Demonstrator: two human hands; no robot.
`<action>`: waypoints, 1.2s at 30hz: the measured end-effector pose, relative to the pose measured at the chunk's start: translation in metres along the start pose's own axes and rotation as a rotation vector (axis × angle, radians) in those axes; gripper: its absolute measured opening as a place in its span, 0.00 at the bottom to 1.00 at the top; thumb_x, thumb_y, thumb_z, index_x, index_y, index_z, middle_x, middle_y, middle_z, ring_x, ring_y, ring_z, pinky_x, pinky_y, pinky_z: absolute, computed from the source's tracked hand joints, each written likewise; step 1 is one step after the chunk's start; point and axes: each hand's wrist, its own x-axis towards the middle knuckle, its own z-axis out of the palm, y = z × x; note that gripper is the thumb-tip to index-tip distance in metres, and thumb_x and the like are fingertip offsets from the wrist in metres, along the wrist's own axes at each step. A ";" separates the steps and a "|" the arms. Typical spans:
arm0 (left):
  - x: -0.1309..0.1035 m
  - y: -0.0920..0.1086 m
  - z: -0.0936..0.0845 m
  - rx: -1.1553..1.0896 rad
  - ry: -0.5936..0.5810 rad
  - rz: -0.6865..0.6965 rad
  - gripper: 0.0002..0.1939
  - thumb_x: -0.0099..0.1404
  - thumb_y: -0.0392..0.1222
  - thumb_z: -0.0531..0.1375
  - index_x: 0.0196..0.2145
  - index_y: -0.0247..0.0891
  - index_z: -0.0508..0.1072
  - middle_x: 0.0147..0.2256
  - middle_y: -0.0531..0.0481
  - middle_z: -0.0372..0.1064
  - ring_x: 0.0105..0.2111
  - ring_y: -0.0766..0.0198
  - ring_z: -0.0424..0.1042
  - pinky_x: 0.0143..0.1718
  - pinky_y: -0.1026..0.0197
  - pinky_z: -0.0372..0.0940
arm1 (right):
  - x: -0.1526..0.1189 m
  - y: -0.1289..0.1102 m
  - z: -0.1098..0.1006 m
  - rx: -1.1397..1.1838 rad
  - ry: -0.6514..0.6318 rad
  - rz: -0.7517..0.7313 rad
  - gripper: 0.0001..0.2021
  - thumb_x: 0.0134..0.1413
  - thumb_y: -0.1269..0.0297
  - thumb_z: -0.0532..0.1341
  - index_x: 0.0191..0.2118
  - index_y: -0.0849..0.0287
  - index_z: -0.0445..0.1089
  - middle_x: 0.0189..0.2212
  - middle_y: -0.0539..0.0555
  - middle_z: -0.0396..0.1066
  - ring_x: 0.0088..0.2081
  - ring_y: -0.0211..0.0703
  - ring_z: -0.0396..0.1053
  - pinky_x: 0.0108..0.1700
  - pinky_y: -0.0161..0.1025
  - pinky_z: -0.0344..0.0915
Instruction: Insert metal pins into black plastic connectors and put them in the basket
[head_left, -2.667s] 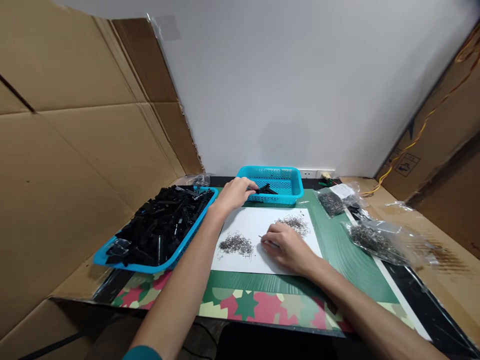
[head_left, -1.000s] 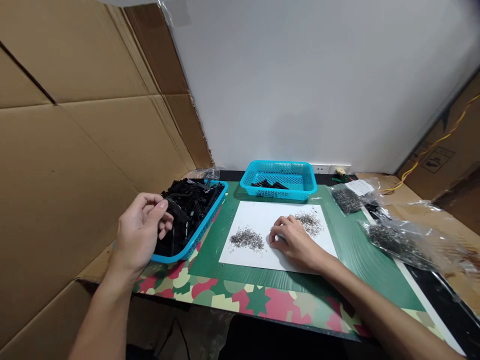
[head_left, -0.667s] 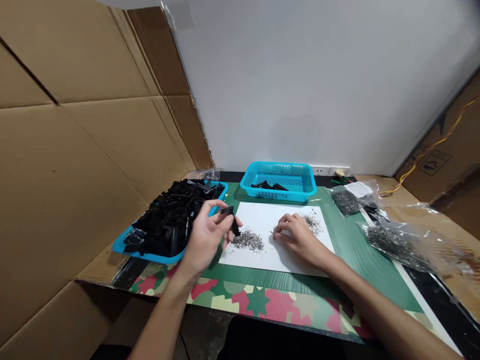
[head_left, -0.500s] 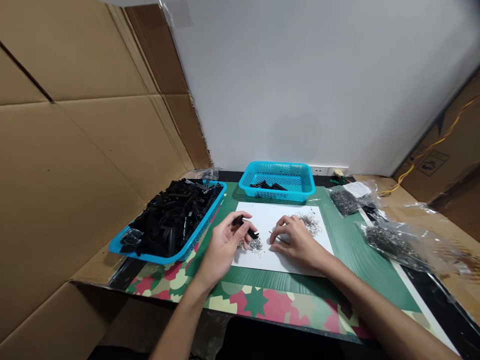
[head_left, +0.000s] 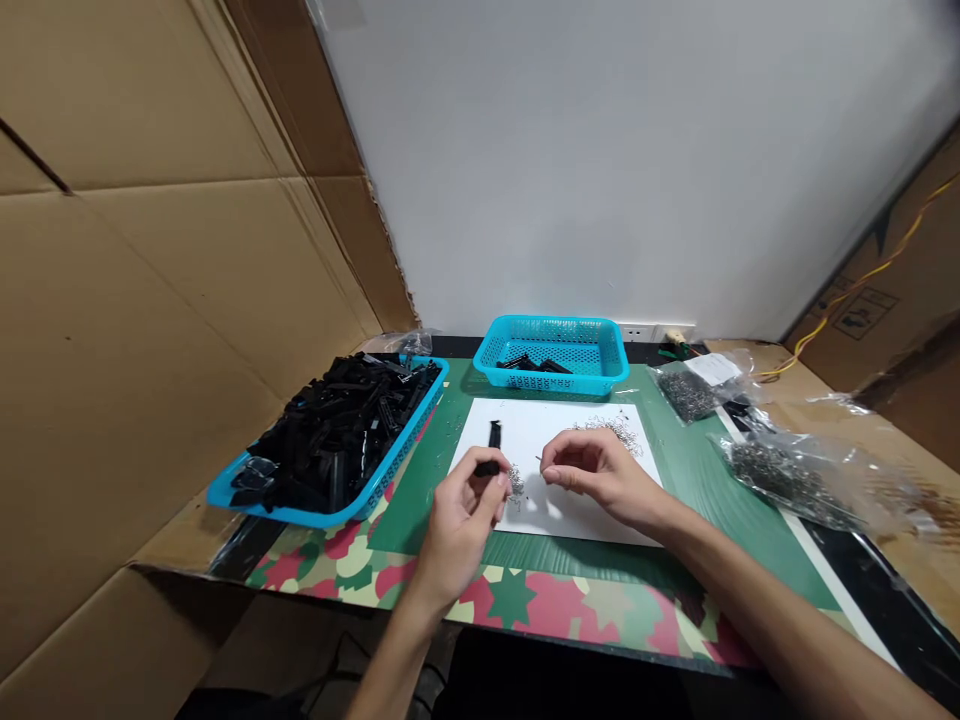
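Note:
My left hand is closed around a slim black plastic part, which points up and away over the white sheet. Thumb and fingertips of my right hand are pinched on a tiny thin metal piece, just right of the left hand. A small pile of metal bits lies beside my left fingertips. Beyond my right hand is a larger pile of small wire pieces, partly hidden by that hand.
A blue basket heaped with black parts stands at left. Behind the sheet, another blue basket holds several black parts. Two clear bags of metal pieces lie at right. Cardboard rises on the left.
My left hand has turned, and the black part now points away instead of lying slantwise toward the right. My right hand has lifted slightly off the sheet with the tiny piece. The view has shifted a little.

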 end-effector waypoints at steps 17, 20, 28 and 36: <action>-0.006 0.000 0.028 -0.432 -0.149 -0.164 0.22 0.61 0.56 0.72 0.35 0.37 0.69 0.22 0.60 0.53 0.20 0.75 0.47 0.22 0.69 0.46 | -0.007 -0.001 0.014 -0.027 0.015 -0.052 0.13 0.59 0.49 0.71 0.34 0.53 0.84 0.32 0.52 0.66 0.38 0.44 0.63 0.40 0.42 0.61; -0.007 0.000 0.025 -0.412 -0.117 -0.179 0.22 0.59 0.55 0.73 0.35 0.38 0.69 0.22 0.60 0.54 0.21 0.74 0.48 0.21 0.69 0.46 | -0.008 -0.003 0.015 -0.080 0.049 -0.082 0.10 0.61 0.51 0.70 0.38 0.51 0.85 0.32 0.52 0.68 0.36 0.43 0.65 0.36 0.40 0.60; -0.012 -0.002 0.021 -0.241 0.064 -0.058 0.16 0.63 0.51 0.71 0.31 0.37 0.74 0.23 0.56 0.58 0.23 0.71 0.55 0.24 0.67 0.50 | -0.012 -0.006 0.021 -0.075 0.107 -0.104 0.08 0.58 0.55 0.73 0.35 0.53 0.85 0.30 0.53 0.73 0.32 0.42 0.68 0.30 0.39 0.60; -0.012 -0.002 0.018 -0.132 0.093 -0.002 0.13 0.61 0.50 0.72 0.30 0.39 0.78 0.25 0.53 0.66 0.25 0.66 0.61 0.27 0.64 0.56 | -0.013 -0.001 0.021 -0.072 0.079 -0.066 0.09 0.60 0.55 0.71 0.39 0.54 0.84 0.33 0.54 0.76 0.33 0.42 0.70 0.32 0.39 0.64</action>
